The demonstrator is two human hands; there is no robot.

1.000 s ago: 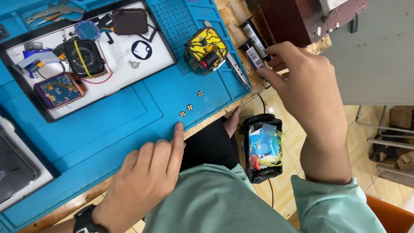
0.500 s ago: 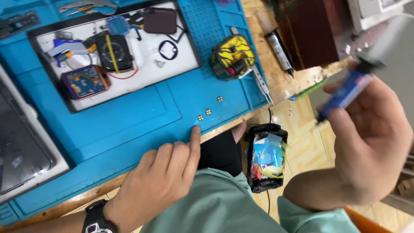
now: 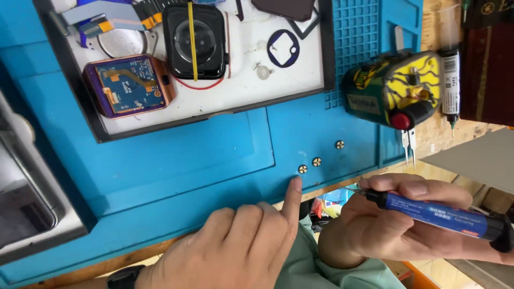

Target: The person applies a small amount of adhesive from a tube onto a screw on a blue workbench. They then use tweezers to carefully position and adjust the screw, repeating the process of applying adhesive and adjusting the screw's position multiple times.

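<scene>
Right hand (image 3: 391,230) grips a blue pen-shaped tube (image 3: 436,214) mid-barrel, low right, beyond the tabletop edge. Judged light, rigid, smooth; needle tip fragile. Left hand (image 3: 235,246) holds nothing, forefinger extended beside three small round discs (image 3: 317,161) on the blue mat (image 3: 187,160).

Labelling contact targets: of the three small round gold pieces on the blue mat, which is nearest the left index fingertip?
The lowest-left gold piece, just above the left hand index fingertip; the middle one and upper-right one lie farther along the diagonal row.

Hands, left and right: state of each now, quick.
Left hand: holds nothing, forefinger out on the blue mat.
Right hand: closed on the blue syringe tube.
</scene>
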